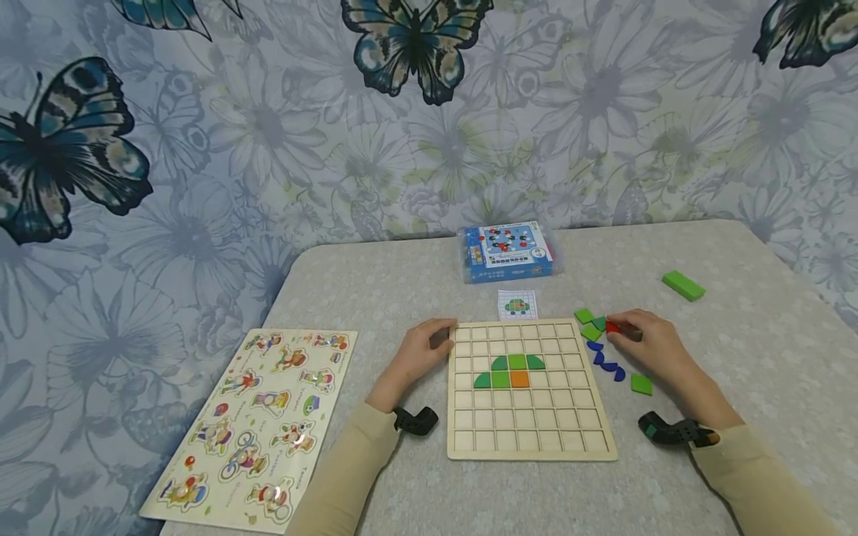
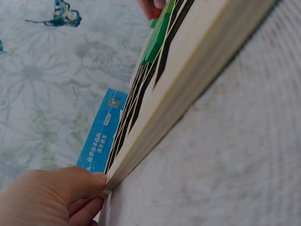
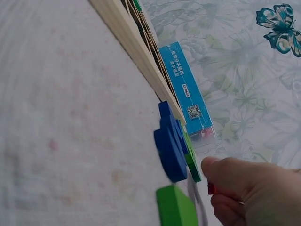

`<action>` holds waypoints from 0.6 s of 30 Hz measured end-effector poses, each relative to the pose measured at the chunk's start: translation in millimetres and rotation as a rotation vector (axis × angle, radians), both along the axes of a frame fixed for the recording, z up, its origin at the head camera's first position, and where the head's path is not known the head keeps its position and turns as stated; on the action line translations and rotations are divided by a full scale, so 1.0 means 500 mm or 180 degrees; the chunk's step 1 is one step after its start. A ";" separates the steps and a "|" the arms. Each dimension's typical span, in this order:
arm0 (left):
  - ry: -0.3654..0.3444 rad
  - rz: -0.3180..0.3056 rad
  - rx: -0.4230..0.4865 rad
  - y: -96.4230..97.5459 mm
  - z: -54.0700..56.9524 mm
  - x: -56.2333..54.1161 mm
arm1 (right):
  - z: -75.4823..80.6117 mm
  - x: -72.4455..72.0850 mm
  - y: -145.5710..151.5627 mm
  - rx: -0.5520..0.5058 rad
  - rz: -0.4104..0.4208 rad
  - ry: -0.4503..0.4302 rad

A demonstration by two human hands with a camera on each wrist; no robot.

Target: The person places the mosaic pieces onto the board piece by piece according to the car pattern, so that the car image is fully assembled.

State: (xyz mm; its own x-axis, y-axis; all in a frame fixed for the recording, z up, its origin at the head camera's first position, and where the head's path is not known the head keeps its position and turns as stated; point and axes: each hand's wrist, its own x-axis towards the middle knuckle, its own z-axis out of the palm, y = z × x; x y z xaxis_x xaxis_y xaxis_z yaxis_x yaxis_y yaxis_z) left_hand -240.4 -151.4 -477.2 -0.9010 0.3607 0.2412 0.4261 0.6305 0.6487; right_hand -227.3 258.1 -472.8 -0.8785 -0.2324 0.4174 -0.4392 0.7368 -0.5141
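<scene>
A wooden grid board (image 1: pixel 529 443) lies on the table, with green quarter-round pieces (image 1: pixel 535 362), green squares (image 1: pixel 500 380) and an orange square (image 1: pixel 519 379) set in its cells. At its far left corner my left hand (image 1: pixel 418 353) pinches the edge, thumb and fingers on the wood in the left wrist view. Beyond the board's right side, my right hand (image 1: pixel 646 339) pinches a red piece (image 1: pixel 613 326), mostly hidden by the fingers in the right wrist view. Near that hand lie loose green pieces (image 1: pixel 584 316) and several blue curved pieces (image 1: pixel 608 366).
A small pattern card (image 1: pixel 517 304) with a car picture lies behind the board, and a blue box (image 1: pixel 509 253) behind that. To the left is a picture puzzle board (image 1: pixel 268 417). A green block (image 1: pixel 684 285) lies far right; a green square (image 1: pixel 641 384) lies near the right wrist.
</scene>
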 end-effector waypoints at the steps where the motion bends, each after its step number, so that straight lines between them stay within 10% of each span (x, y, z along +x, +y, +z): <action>1: 0.0001 0.0000 -0.0003 0.000 -0.001 0.000 | 0.002 0.002 -0.002 -0.0036 0.0003 -0.0011; 18: -0.0040 -0.0003 0.0054 0.001 0.003 0.004 | 0.083 0.063 -0.134 -0.0159 0.0760 0.0026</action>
